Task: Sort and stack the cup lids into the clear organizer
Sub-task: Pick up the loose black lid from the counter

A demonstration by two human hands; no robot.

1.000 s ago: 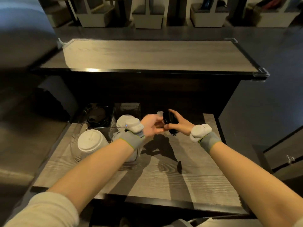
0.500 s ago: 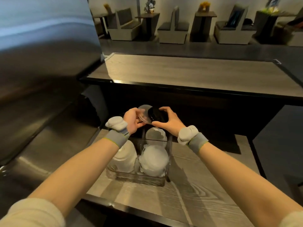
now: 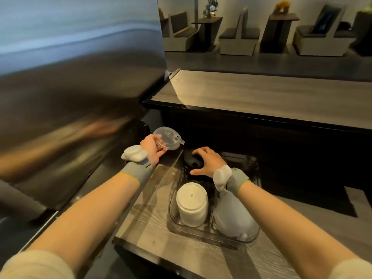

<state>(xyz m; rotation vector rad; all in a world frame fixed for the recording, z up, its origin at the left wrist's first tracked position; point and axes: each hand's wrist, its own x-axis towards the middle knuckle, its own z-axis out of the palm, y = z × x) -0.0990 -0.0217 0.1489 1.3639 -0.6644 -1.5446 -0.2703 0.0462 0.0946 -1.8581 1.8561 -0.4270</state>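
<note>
The left hand (image 3: 152, 147) pinches a clear lid (image 3: 167, 140) by its rim, clear of the clear organizer (image 3: 213, 235) on the bench (image 3: 149, 224). The right hand (image 3: 207, 161) presses a black lid (image 3: 192, 160) into the rear compartment, fingers closed over it. Both lids are judged light, thin and flexible; take hold at the rim only.

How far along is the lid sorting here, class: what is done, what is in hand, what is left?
Done: a white lid stack and a cloudy lid stack stand in the near compartments of the clear organizer.

In hand: the right hand sets a black lid into a far compartment; the left hand holds a clear lid, outside the organizer.

Left: placing that clear lid. No other loose lids show.
</note>
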